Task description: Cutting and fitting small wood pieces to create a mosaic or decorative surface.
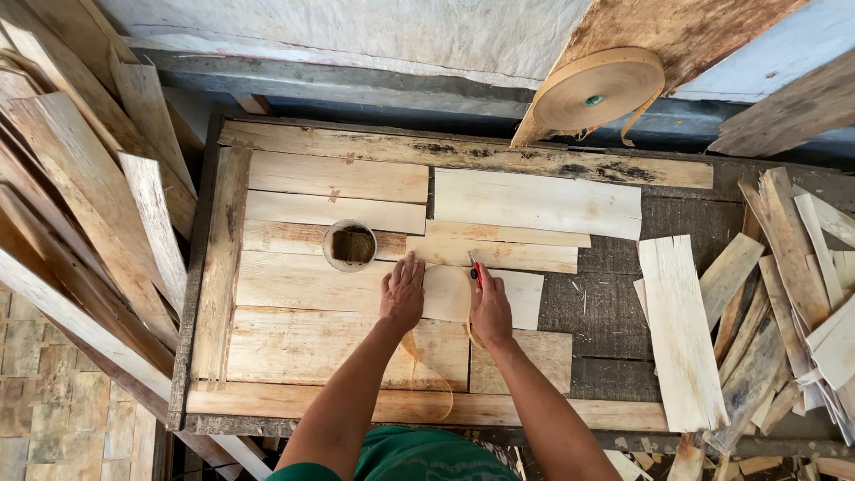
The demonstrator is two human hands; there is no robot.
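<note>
I'm looking down at the table (200, 294), a dark frame nearly filled with pale veneer sheets (329, 267) laid edge to edge, their long axes running nine to three. Loose offcuts (793, 294) are heaped at three o'clock, well apart from the hands, boards (80, 205) lean at nine, and a tape roll (595, 89) hangs at one o'clock above the far rail.

Near centre, the strip (445, 294) under both hands lies with its long axis nine to three like its neighbours, ends pointing left and right. My left hand (403, 294) is flat on it, fingers spread a little and pointing to twelve, pressing and gripping nothing. My right hand (490, 307) is closed around a red cutter (476, 273), its tip pointing to twelve, touching the strip just beside the left hand.

Risks as I judge them: the cutter sits close to the left fingers, so a slip toward nine could nick them. The sheets look thin, and pressure across the grain could split the strip. A loop of tape (427, 383) curls out at six o'clock beneath my wrists and could snag a forearm. The cup (349, 245) at eleven o'clock stands just beside the left hand, and an elbow swing could tip it
</note>
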